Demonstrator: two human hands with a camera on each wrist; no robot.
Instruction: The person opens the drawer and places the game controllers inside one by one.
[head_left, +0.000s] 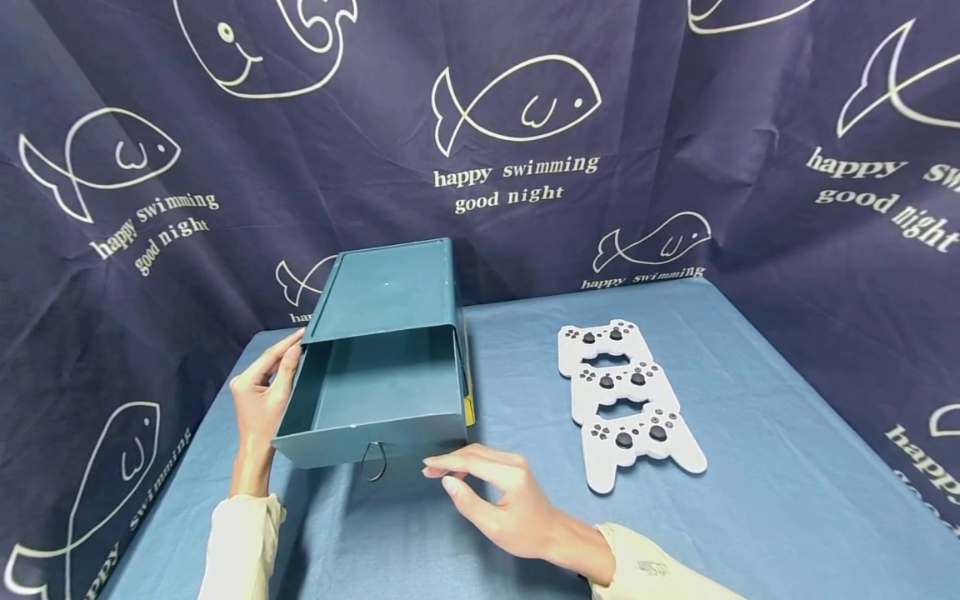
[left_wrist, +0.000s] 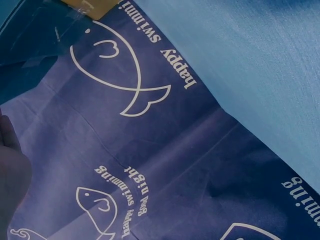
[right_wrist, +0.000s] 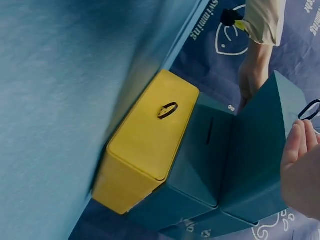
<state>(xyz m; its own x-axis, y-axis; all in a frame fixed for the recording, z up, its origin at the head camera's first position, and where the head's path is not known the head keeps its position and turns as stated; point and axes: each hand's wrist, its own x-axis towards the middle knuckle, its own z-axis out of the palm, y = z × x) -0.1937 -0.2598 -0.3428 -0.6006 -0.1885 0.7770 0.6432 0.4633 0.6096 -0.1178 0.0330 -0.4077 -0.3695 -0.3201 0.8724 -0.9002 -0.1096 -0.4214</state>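
Note:
A small cabinet stands on the cloth with its teal top drawer pulled out; I see no contents inside. A dark loop pull hangs on the drawer front. My left hand rests against the cabinet's left side, fingers extended, the far fingertips partly hidden. My right hand is just below and right of the drawer front, its fingers fairly straight. In the right wrist view its fingertips lie close to the loop; whether they touch the drawer cannot be told.
Below the pulled-out drawer are another teal drawer and a yellow drawer with its own loop. To the cabinet's right lies a white piece shaped like stacked game controllers. A dark fish-print curtain surrounds the blue-covered table.

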